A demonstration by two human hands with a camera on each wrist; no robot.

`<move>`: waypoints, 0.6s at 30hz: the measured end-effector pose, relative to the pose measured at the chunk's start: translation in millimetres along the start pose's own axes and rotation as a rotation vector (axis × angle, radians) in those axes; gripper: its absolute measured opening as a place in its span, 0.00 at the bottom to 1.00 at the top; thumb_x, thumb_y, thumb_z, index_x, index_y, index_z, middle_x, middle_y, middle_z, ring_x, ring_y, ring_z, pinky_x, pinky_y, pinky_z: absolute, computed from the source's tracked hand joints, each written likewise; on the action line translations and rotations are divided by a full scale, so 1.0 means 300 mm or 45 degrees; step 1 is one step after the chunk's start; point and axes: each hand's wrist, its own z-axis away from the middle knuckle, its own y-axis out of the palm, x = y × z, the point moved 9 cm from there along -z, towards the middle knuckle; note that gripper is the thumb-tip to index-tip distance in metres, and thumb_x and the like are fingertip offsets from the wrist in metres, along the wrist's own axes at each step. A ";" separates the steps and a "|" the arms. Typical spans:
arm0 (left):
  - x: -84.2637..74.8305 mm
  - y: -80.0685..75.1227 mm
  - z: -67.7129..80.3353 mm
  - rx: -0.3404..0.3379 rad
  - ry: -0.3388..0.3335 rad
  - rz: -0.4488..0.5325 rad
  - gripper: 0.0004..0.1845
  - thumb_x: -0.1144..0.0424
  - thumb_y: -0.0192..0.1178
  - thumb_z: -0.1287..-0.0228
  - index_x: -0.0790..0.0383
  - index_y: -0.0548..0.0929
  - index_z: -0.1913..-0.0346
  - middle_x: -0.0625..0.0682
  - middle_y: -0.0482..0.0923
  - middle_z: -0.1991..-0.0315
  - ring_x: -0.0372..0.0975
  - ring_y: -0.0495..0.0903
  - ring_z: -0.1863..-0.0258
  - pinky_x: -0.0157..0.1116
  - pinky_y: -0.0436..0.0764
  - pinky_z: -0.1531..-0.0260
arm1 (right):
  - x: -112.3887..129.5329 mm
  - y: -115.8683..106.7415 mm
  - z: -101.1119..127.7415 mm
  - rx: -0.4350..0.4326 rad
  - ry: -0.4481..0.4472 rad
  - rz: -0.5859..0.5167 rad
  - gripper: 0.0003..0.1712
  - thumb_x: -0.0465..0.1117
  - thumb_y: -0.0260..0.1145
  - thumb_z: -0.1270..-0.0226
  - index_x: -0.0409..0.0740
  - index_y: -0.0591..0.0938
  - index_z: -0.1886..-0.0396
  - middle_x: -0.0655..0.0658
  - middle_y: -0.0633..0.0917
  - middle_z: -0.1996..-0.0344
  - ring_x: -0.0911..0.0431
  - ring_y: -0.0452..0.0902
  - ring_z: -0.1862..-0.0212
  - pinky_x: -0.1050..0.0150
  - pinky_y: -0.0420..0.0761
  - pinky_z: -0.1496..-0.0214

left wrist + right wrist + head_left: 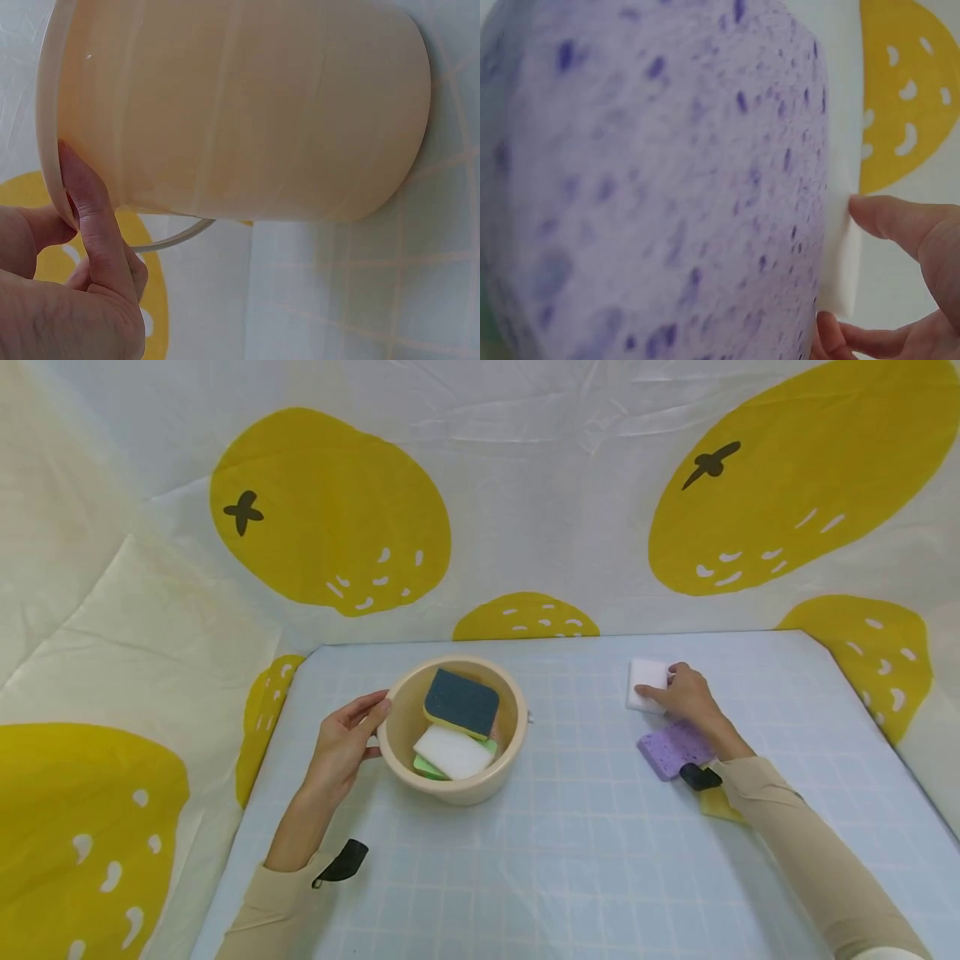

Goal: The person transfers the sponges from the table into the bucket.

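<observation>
Gripping a round, cream-coloured plastic bucket (pixel 474 793) by the left side of its rim, the left hand (pixel 337 743) has its thumb and fingers on either side of the wall. The bucket stands left of the middle on a pale blue tabletop covering with a white grid (pixel 570 860); a thin, pale curved handle (pixel 176 239) shows behind it in the left wrist view.

Inside the bucket, a dark blue-green scouring sponge with a yellow layer (pixel 461 700) leans at the far side, above a white rectangular foam block (pixel 452 753). A light green flat piece (pixel 427 768) shows under that block.

At the far right, the right hand (pixel 688 697) pinches a second white rectangular foam block (pixel 643 673) between thumb and fingers; this block is well apart from the bucket. Just nearer lies a purple speckled sponge (pixel 663 752), and nearer still a yellow piece (pixel 718 806), mostly hidden by the right forearm. A white cloth backdrop with yellow fruit shapes (pixel 525 468) hangs along the far side.
</observation>
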 end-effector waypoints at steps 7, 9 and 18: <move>-0.001 0.000 0.001 -0.005 -0.007 -0.009 0.28 0.49 0.67 0.29 0.59 0.78 0.32 0.47 0.82 0.44 0.34 0.81 0.62 0.31 0.87 0.70 | 0.006 -0.014 0.009 0.008 0.042 -0.127 0.44 0.51 0.67 0.28 0.20 0.61 0.31 0.19 0.71 0.39 0.30 0.71 0.39 0.40 0.77 0.39; -0.002 0.000 0.002 -0.009 -0.008 -0.006 0.28 0.50 0.67 0.29 0.59 0.79 0.32 0.47 0.83 0.45 0.34 0.80 0.62 0.31 0.87 0.70 | 0.009 -0.021 0.016 0.022 0.050 -0.158 0.41 0.49 0.64 0.25 0.22 0.62 0.30 0.20 0.71 0.38 0.29 0.71 0.38 0.40 0.76 0.37; -0.005 -0.002 0.008 -0.009 0.004 -0.006 0.28 0.50 0.66 0.29 0.60 0.78 0.32 0.49 0.83 0.45 0.33 0.80 0.62 0.31 0.86 0.70 | 0.020 -0.051 0.028 0.049 0.051 -0.319 0.37 0.46 0.65 0.24 0.24 0.66 0.30 0.22 0.73 0.37 0.44 0.86 0.54 0.50 0.84 0.44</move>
